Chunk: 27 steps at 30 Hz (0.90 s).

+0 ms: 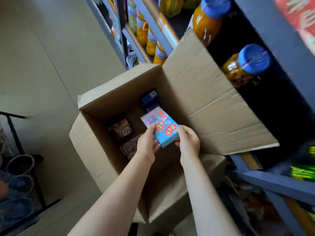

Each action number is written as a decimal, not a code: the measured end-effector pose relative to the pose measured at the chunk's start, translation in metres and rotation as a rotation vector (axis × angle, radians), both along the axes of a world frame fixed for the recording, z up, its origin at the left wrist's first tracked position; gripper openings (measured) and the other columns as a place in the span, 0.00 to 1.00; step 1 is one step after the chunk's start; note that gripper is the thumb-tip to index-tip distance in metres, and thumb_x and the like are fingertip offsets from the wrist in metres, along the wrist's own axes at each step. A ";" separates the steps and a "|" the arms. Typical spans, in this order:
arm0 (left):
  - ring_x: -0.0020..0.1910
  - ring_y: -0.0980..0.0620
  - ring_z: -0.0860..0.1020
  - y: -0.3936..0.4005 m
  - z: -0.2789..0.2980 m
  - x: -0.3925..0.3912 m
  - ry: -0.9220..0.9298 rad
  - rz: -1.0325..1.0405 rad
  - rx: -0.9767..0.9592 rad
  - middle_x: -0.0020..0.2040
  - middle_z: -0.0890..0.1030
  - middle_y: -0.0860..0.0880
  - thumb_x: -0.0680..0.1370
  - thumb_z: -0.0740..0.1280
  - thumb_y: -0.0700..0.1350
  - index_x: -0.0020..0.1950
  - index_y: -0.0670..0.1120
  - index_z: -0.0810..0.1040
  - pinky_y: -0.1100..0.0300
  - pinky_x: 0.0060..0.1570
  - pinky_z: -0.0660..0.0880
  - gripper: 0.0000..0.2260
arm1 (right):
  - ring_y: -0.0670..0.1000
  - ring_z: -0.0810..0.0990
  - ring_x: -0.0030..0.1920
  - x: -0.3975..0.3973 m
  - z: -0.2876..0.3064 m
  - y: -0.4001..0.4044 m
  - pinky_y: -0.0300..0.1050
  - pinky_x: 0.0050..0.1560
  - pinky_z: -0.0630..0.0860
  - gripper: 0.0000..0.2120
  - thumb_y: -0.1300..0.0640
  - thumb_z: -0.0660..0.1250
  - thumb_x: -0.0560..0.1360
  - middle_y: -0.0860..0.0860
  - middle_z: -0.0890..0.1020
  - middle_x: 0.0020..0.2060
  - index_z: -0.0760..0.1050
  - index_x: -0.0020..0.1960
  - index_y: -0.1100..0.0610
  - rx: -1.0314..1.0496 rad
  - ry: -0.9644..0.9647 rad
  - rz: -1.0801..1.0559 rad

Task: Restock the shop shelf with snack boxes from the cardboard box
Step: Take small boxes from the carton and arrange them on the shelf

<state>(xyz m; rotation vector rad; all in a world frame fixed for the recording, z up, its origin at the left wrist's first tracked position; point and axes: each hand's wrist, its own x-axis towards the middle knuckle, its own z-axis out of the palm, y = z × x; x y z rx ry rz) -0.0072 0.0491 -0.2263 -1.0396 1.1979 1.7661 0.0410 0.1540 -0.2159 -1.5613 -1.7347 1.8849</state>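
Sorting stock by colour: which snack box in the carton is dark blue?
The dark blue box lying at the cardboard box's far end; the held one is light blue.

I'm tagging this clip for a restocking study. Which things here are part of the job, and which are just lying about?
Part of the job:
- blue snack box, held by left hand and right hand
- cardboard box
- dark blue box and packets inside it
- shelf

Lying about:
- fruit jars on the shelf
- metal bowl
- black rack
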 end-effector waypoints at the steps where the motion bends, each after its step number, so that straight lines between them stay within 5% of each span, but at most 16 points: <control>1: 0.41 0.52 0.85 0.001 0.019 0.011 0.050 -0.051 0.054 0.43 0.86 0.48 0.78 0.71 0.53 0.59 0.45 0.77 0.59 0.40 0.80 0.15 | 0.51 0.84 0.45 0.012 0.018 0.004 0.41 0.35 0.77 0.06 0.54 0.70 0.75 0.53 0.85 0.46 0.80 0.50 0.53 -0.002 0.035 -0.020; 4: 0.51 0.49 0.85 0.003 0.085 0.052 0.224 -0.133 0.197 0.51 0.86 0.46 0.79 0.68 0.53 0.63 0.44 0.77 0.53 0.57 0.79 0.17 | 0.55 0.85 0.50 0.055 0.079 0.015 0.45 0.38 0.76 0.17 0.46 0.69 0.68 0.54 0.86 0.50 0.78 0.54 0.52 -0.008 0.176 -0.009; 7: 0.59 0.43 0.81 0.008 0.158 0.102 0.417 -0.188 0.294 0.59 0.84 0.42 0.75 0.71 0.55 0.67 0.43 0.76 0.45 0.67 0.71 0.25 | 0.54 0.84 0.47 0.109 0.148 0.022 0.44 0.36 0.77 0.13 0.53 0.72 0.75 0.54 0.85 0.50 0.75 0.58 0.52 -0.007 0.351 0.006; 9: 0.57 0.42 0.79 0.016 0.206 0.139 0.529 -0.223 0.351 0.60 0.82 0.39 0.74 0.73 0.53 0.64 0.44 0.78 0.43 0.63 0.72 0.22 | 0.52 0.84 0.45 0.151 0.200 0.024 0.40 0.35 0.78 0.09 0.59 0.71 0.76 0.54 0.85 0.48 0.76 0.56 0.55 -0.025 0.494 0.030; 13: 0.43 0.53 0.82 0.034 0.298 0.211 0.832 -0.230 0.314 0.56 0.83 0.45 0.77 0.71 0.42 0.67 0.44 0.73 0.61 0.38 0.78 0.19 | 0.51 0.85 0.48 0.240 0.295 0.035 0.45 0.45 0.81 0.09 0.58 0.71 0.74 0.52 0.86 0.49 0.80 0.54 0.54 0.076 0.690 0.085; 17: 0.60 0.58 0.75 0.045 0.377 0.272 1.345 -0.214 0.087 0.64 0.71 0.52 0.73 0.77 0.41 0.70 0.62 0.64 0.63 0.53 0.77 0.34 | 0.49 0.84 0.45 0.315 0.386 0.052 0.48 0.45 0.79 0.12 0.51 0.75 0.68 0.49 0.86 0.45 0.80 0.51 0.51 0.309 0.814 -0.042; 21: 0.68 0.56 0.70 0.062 0.451 0.321 1.660 -0.413 0.114 0.67 0.73 0.51 0.77 0.72 0.42 0.66 0.54 0.76 0.76 0.51 0.71 0.19 | 0.49 0.85 0.48 0.382 0.461 0.060 0.42 0.43 0.80 0.13 0.53 0.72 0.71 0.49 0.86 0.48 0.78 0.55 0.51 0.466 0.931 -0.061; 27: 0.62 0.47 0.79 0.087 0.532 0.389 1.715 -0.510 0.408 0.66 0.75 0.52 0.72 0.76 0.55 0.66 0.57 0.75 0.48 0.58 0.79 0.24 | 0.43 0.84 0.45 0.451 0.536 0.071 0.38 0.40 0.78 0.13 0.48 0.68 0.71 0.44 0.86 0.45 0.78 0.53 0.52 0.618 1.038 -0.124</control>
